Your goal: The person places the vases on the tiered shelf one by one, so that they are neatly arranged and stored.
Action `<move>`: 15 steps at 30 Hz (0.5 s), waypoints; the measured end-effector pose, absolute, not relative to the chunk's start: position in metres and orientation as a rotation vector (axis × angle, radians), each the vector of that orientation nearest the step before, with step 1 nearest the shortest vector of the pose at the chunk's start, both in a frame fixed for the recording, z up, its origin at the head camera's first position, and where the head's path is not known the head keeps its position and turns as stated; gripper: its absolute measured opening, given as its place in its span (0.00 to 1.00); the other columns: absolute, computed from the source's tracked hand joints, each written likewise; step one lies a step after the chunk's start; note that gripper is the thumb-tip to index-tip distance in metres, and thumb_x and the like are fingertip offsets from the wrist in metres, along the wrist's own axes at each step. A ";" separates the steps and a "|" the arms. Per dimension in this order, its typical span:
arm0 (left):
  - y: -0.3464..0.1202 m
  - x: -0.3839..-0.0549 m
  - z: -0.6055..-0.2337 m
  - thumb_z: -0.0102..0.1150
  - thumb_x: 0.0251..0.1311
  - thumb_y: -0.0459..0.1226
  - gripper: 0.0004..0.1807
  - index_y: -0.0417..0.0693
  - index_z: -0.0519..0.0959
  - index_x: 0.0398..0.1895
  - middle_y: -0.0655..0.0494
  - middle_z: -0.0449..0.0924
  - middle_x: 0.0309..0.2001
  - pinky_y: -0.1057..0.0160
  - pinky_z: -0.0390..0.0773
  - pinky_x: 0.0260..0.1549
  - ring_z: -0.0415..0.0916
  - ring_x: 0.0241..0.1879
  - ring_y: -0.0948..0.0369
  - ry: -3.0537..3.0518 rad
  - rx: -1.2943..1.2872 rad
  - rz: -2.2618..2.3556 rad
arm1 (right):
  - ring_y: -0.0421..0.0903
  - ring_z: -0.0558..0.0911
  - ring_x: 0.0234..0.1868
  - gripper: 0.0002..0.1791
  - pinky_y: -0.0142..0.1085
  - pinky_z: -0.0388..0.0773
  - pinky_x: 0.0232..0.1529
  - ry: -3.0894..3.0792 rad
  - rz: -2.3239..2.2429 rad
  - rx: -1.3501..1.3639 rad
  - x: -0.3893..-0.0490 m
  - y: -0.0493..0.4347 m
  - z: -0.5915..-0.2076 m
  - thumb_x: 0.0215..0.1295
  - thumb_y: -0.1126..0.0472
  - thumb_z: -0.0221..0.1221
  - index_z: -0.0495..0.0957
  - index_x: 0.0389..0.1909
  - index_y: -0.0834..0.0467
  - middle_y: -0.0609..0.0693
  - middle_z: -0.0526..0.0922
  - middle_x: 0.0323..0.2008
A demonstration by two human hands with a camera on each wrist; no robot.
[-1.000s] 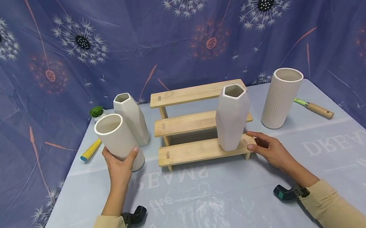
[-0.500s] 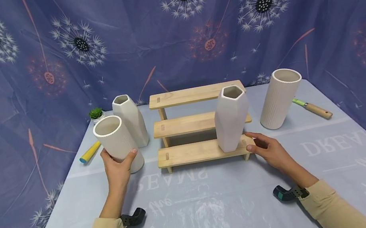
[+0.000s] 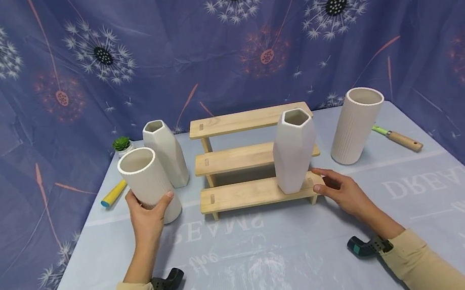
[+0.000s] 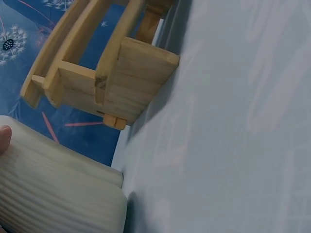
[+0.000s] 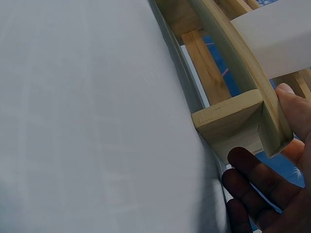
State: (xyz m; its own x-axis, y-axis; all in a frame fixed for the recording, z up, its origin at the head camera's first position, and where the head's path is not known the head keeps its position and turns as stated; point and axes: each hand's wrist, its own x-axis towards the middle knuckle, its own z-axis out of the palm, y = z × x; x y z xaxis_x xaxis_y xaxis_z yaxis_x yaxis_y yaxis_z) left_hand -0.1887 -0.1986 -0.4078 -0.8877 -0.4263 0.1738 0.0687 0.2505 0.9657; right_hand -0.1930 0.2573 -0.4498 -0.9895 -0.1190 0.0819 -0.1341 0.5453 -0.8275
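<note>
My left hand (image 3: 147, 218) grips a white ribbed cylindrical vase (image 3: 146, 180), thumb on its right side. In the left wrist view the ribbed vase (image 4: 58, 184) fills the lower left corner; whether its base touches the cloth I cannot tell. A three-tier wooden display stand (image 3: 241, 195) stands in the middle. At the right end of its lowest step, my right hand (image 3: 344, 193) holds the board between thumb and index finger, the other fingers loosely bent below, as the right wrist view shows. A white faceted vase (image 3: 294, 155) stands upright on that step's right part.
Behind the left hand stands another faceted vase (image 3: 166, 153), near a small potted succulent (image 3: 122, 144) and a yellow handle with a blue end (image 3: 114, 193). Right of the stand are a second ribbed vase (image 3: 356, 127) and a wooden-handled tool (image 3: 402, 141). A patterned curtain (image 3: 197, 43) hangs behind.
My left hand has drawn the ribbed vase slightly toward me and to the left, away from the faceted vase behind it. The right hand and the stand stay in place.
</note>
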 end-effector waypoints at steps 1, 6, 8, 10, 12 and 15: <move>-0.198 -0.188 -0.407 0.71 0.47 0.40 0.48 0.50 0.52 0.69 0.48 0.63 0.63 0.48 0.58 0.63 0.61 0.62 0.53 -2.125 0.326 -1.675 | 0.62 0.70 0.63 0.31 0.57 0.69 0.58 -2.749 1.470 0.226 -0.193 0.258 -0.450 0.64 0.47 0.58 0.66 0.66 0.50 0.62 0.67 0.66; -0.198 -0.182 -0.402 0.72 0.47 0.39 0.47 0.50 0.53 0.68 0.49 0.63 0.63 0.48 0.57 0.63 0.61 0.62 0.53 -2.101 0.310 -1.698 | 0.60 0.72 0.62 0.32 0.55 0.71 0.57 -2.754 1.475 0.209 -0.193 0.258 -0.450 0.63 0.45 0.58 0.66 0.66 0.49 0.61 0.68 0.65; -0.198 -0.179 -0.400 0.72 0.47 0.39 0.47 0.50 0.54 0.68 0.49 0.62 0.63 0.48 0.56 0.64 0.61 0.63 0.54 -2.096 0.300 -1.704 | 0.60 0.72 0.61 0.32 0.55 0.71 0.57 -2.752 1.484 0.202 -0.193 0.257 -0.450 0.62 0.45 0.59 0.66 0.66 0.49 0.61 0.69 0.64; -0.197 -0.176 -0.397 0.72 0.47 0.39 0.47 0.50 0.54 0.68 0.50 0.62 0.63 0.47 0.56 0.64 0.60 0.63 0.54 -2.093 0.291 -1.707 | 0.60 0.71 0.62 0.32 0.56 0.70 0.57 -2.752 1.486 0.208 -0.193 0.257 -0.450 0.63 0.45 0.59 0.66 0.66 0.49 0.61 0.68 0.65; -0.196 -0.173 -0.395 0.72 0.47 0.38 0.47 0.51 0.53 0.68 0.50 0.62 0.63 0.46 0.55 0.64 0.60 0.63 0.54 -2.094 0.280 -1.708 | 0.60 0.71 0.63 0.32 0.56 0.70 0.58 -2.749 1.498 0.208 -0.193 0.257 -0.450 0.62 0.46 0.59 0.66 0.66 0.49 0.60 0.68 0.66; -0.194 -0.167 -0.391 0.71 0.47 0.38 0.47 0.52 0.53 0.68 0.50 0.62 0.63 0.46 0.55 0.64 0.60 0.63 0.54 -2.097 0.261 -1.715 | 0.61 0.69 0.64 0.32 0.56 0.69 0.59 -2.746 1.503 0.218 -0.194 0.257 -0.450 0.62 0.46 0.59 0.66 0.66 0.50 0.59 0.66 0.67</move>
State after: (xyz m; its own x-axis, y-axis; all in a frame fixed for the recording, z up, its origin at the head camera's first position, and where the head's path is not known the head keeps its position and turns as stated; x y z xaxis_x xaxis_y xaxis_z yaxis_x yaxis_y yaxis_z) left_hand -0.1673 -0.1941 -0.3911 -0.8952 -0.3987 0.1990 0.1159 0.2228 0.9679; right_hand -0.1936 0.2570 -0.4502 -0.9903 -0.1198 0.0704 -0.1239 0.5316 -0.8379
